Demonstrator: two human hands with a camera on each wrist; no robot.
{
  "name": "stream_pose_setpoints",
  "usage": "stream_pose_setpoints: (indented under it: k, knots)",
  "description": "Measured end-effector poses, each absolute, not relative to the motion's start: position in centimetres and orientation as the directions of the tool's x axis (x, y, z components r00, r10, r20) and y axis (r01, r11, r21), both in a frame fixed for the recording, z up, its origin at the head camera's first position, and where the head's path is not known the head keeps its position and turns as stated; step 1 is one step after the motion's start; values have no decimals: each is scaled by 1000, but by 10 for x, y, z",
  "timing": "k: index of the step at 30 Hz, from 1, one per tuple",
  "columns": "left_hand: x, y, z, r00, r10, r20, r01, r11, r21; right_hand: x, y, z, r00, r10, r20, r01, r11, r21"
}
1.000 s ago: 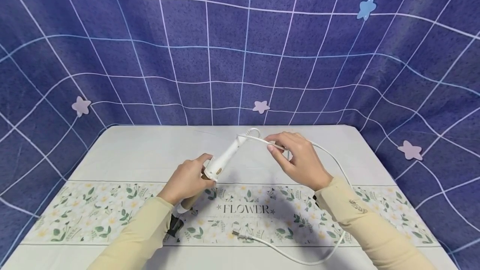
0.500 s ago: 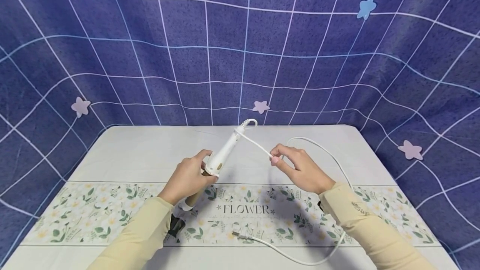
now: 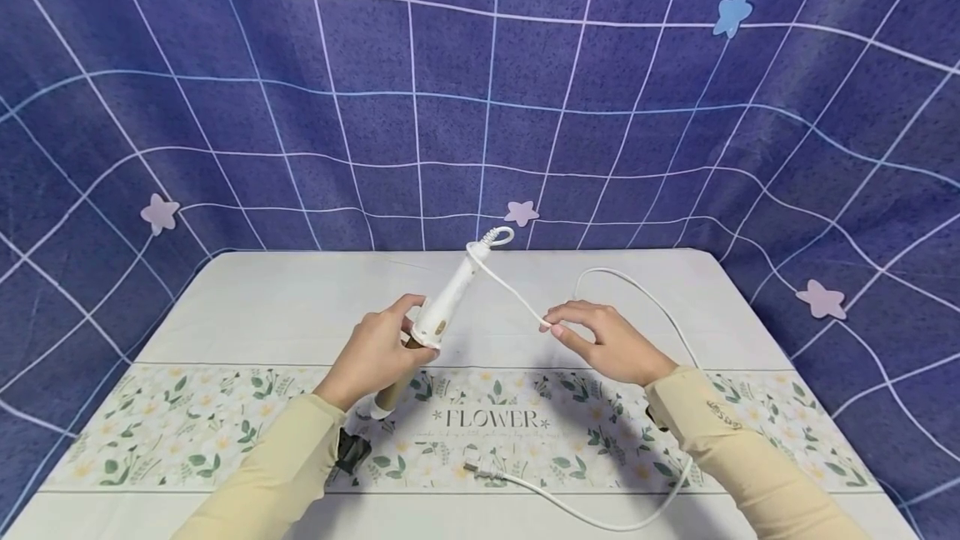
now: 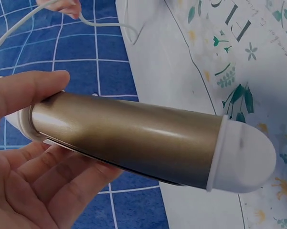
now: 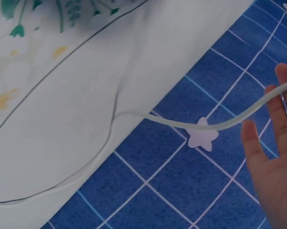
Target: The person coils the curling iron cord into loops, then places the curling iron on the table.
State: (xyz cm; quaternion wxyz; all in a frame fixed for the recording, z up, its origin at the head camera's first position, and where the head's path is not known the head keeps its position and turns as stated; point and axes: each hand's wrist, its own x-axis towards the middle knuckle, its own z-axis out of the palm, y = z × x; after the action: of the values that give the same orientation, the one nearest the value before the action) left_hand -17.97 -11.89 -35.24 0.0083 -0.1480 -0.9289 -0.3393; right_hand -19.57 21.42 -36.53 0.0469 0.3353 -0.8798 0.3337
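My left hand (image 3: 378, 354) grips a curling iron where its white handle (image 3: 453, 297) meets the gold barrel (image 4: 129, 138). The handle tilts up and away to the right. At the barrel's far end is a white tip (image 4: 243, 155). From the handle's coiled end the white power cord (image 3: 512, 290) loops back and passes round the handle's top. My right hand (image 3: 609, 342) holds that cord between thumb and fingertips, to the right of the handle. In the right wrist view the cord (image 5: 215, 126) runs over to the fingers of this hand (image 5: 279, 162).
The plug (image 3: 483, 467) lies on the table near the front, its cord curving right under my right forearm. A white table cover (image 3: 277, 307) with a flower band lies beneath. Behind and at both sides hangs a blue gridded curtain (image 3: 450, 132) with stars.
My right hand has come nearer and lower, drawing the cord from the handle's end toward the right. The handle's end has risen and the curling iron stands steeper. My left hand keeps its grip.
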Motion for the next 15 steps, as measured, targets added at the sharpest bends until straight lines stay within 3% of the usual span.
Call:
stream_pose_setpoints:
  k: [15]
  knots:
    - [-172,-114,-351,-901,421,105,385,666,639,-216,218,-384,-756,-574,317,-650,595,-473]
